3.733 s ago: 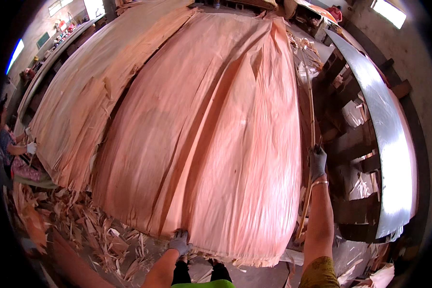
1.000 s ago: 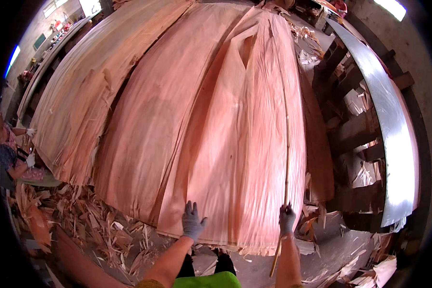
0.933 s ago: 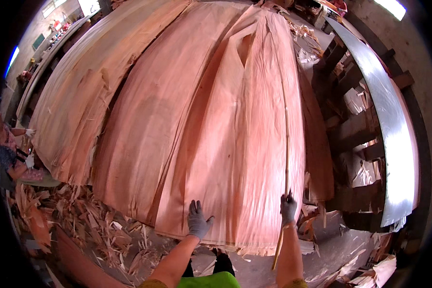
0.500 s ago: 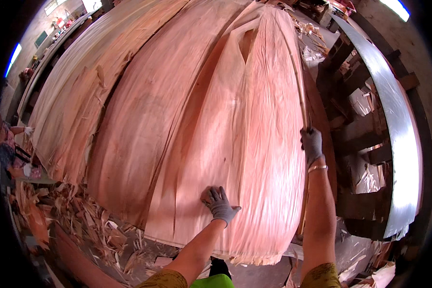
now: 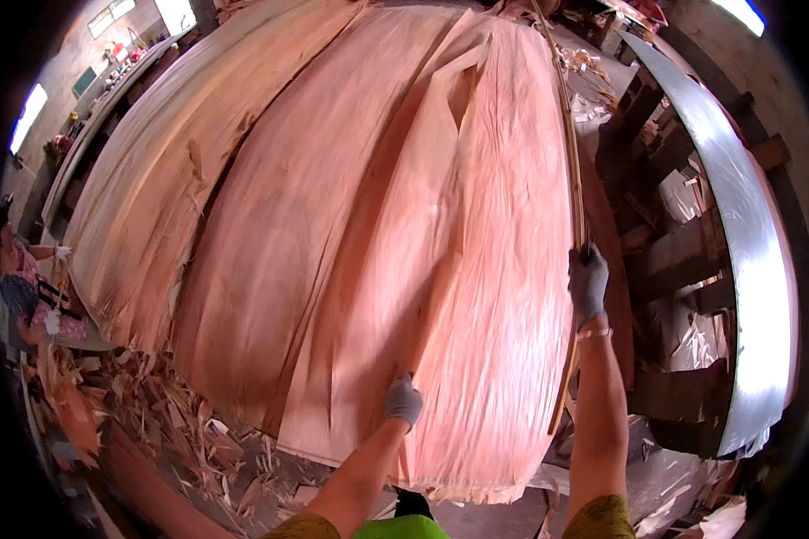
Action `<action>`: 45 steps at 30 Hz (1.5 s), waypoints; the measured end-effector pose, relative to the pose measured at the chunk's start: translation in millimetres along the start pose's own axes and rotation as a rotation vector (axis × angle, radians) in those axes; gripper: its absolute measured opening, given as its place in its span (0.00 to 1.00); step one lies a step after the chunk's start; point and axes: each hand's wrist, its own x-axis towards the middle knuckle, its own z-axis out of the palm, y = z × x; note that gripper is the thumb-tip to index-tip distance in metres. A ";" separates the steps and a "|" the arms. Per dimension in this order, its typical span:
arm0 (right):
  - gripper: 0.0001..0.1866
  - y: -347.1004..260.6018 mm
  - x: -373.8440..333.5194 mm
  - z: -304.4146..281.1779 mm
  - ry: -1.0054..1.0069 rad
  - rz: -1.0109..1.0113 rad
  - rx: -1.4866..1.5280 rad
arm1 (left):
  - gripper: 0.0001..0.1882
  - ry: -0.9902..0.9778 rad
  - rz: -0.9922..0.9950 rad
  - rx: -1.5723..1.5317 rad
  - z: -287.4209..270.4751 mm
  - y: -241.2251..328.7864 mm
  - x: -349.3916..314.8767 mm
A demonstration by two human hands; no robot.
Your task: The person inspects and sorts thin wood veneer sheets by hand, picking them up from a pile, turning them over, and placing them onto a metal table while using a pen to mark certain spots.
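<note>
Long sheets of pinkish wood veneer lie spread over a broad stack in front of me. My left hand, in a grey glove, is closed on a raised edge of the veneer near the stack's front. From there a lifted fold runs away from me, with a dark gap at its far end. My right hand, also gloved in grey, is wrapped round a long thin wooden stick that lies along the right side of the sheet. The fingertips of both hands are partly hidden.
On the right stands a long bench with a shiny metal top and dark supports. Veneer scraps litter the floor at the lower left. Another person in a patterned garment and white gloves is at the stack's left end. Paler veneer covers the left side.
My left hand, flat and spread on the veneer before, has closed on its edge and raised a fold. My right hand has shifted slightly right and down; the stick's far end shows farther out.
</note>
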 end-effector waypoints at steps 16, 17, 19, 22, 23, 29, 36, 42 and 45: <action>0.07 86.5 -324.7 -37.0 -0.109 0.513 0.230 | 0.17 -0.288 -0.159 -0.602 -184.4 -38.1 21.3; 0.09 104.7 -337.0 -28.7 -0.096 0.459 0.155 | 0.18 -0.287 -0.148 -0.606 -184.3 -41.8 23.3; 0.10 99.2 -347.2 -14.2 -0.091 0.470 0.201 | 0.20 -0.242 -0.091 -0.580 -178.2 -64.4 26.3; 0.08 84.9 -355.9 2.6 -0.119 0.555 0.326 | 0.23 -0.187 -0.053 -0.564 -178.2 -82.1 31.4; 0.08 82.3 -364.1 6.6 -0.115 0.584 0.387 | 0.25 -0.174 -0.054 -0.564 -179.3 -85.8 30.4; 0.08 105.0 -419.5 25.0 0.048 0.478 0.305 | 0.26 -0.271 -0.041 -0.542 -221.3 -81.5 36.1; 0.07 82.3 -425.5 13.1 -0.055 0.476 0.087 | 0.23 -0.308 -0.114 -0.770 -248.5 -106.3 30.1; 0.08 70.1 -379.8 68.2 -0.071 0.448 0.122 | 0.24 -0.334 -0.233 -0.880 -239.8 -154.6 27.8; 0.11 67.0 -357.0 106.7 -0.088 0.448 0.115 | 0.24 -0.299 -0.257 -0.879 -234.7 -167.9 27.2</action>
